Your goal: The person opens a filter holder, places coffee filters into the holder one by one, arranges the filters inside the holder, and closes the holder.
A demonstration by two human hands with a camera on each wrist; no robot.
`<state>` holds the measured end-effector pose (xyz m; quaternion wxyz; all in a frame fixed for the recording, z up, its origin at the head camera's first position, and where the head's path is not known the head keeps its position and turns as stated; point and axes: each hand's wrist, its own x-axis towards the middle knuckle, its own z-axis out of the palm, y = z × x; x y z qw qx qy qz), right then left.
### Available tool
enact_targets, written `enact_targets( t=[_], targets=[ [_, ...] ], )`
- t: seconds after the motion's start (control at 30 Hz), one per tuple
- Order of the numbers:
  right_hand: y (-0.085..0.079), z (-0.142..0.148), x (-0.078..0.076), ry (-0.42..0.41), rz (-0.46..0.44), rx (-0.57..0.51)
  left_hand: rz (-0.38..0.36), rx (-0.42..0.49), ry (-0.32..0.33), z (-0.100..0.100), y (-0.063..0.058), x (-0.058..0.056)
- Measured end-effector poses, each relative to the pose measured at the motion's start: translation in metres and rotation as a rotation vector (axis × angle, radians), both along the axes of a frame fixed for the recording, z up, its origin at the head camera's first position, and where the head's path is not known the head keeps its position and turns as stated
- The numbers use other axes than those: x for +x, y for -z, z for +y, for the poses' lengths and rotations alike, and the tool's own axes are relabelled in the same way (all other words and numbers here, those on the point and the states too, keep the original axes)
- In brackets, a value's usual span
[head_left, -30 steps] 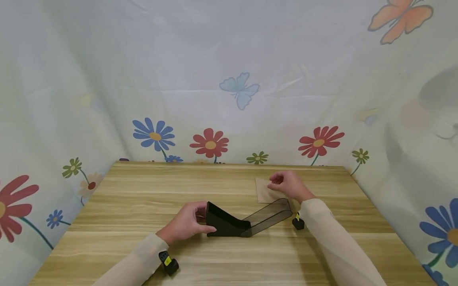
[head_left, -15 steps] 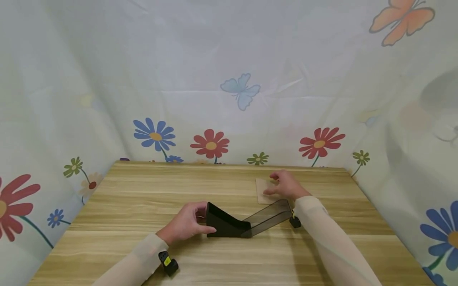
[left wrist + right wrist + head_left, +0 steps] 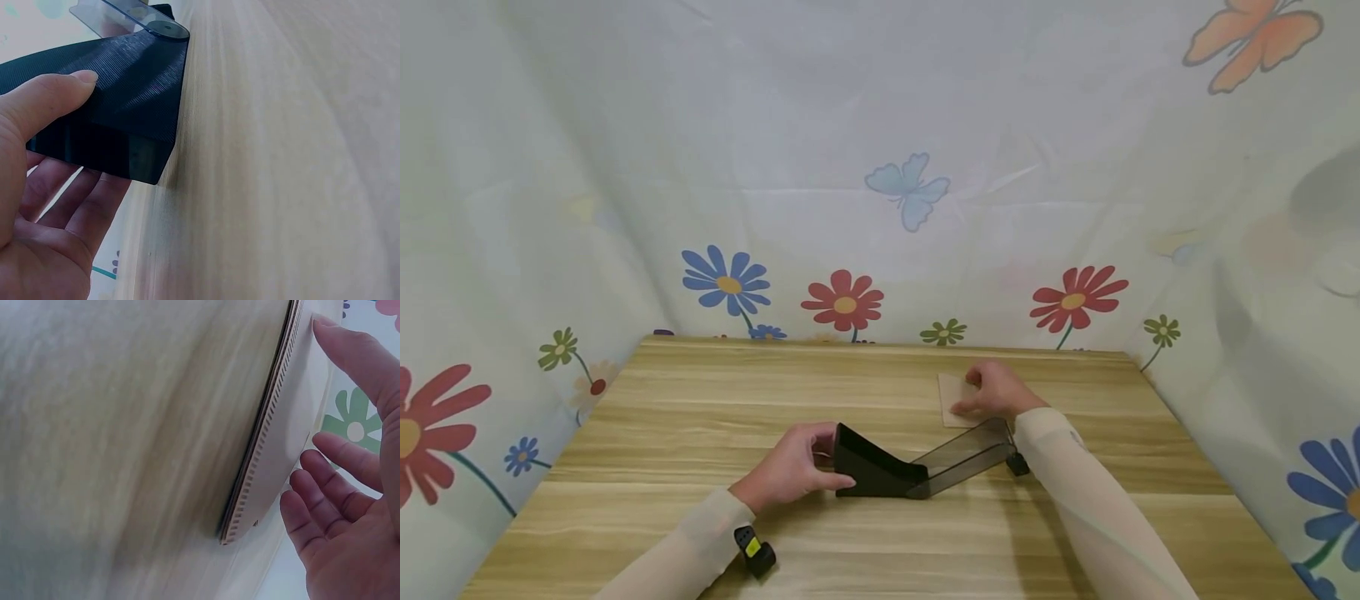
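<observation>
A black wedge-shaped coffee filter box [image 3: 876, 468] stands on the table with its smoky see-through lid [image 3: 962, 457] swung out to the right. My left hand [image 3: 797, 469] grips the tall left end of the box. In the left wrist view its thumb [image 3: 62, 100] presses the ribbed side, while the fingers go behind. A thin stack of beige coffee filter papers [image 3: 953, 400] lies behind the lid. My right hand [image 3: 996, 392] is over the stack, partly covering it. In the right wrist view the thumb tip meets the paper near the crimped edge [image 3: 259, 440], with the loosely bent fingers apart from it.
The wood-grain table [image 3: 760, 379] reaches back to a hanging cloth [image 3: 775, 125] printed with flowers and butterflies. Black wrist cameras sit below both cuffs, the right one close beside the lid's outer end.
My right hand has shifted slightly left and down onto the filter papers, its fingers drawing closer to the thumb. The left hand and the box have stayed put.
</observation>
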<state>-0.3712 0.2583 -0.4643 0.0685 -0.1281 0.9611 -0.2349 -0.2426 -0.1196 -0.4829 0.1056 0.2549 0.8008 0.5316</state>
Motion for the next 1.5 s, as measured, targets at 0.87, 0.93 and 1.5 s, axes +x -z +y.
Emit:
enact_targets(
  t=[0.87, 0.93, 1.5],
  targets=[
    [-0.0086, -0.0049, 0.0022, 0.028, -0.005, -0.014, -0.026, 0.000, -0.003, 0.0010, -0.0046, 0.0014],
    [-0.0092, -0.0052, 0.0015, 0.027, -0.008, -0.019, -0.024, -0.001, -0.004, 0.0009, -0.0053, 0.0015],
    [-0.0014, -0.0030, -0.0055, 0.043, -0.072, 0.004, -0.019, -0.008, -0.005, 0.0000, -0.0080, 0.0014]
  ],
)
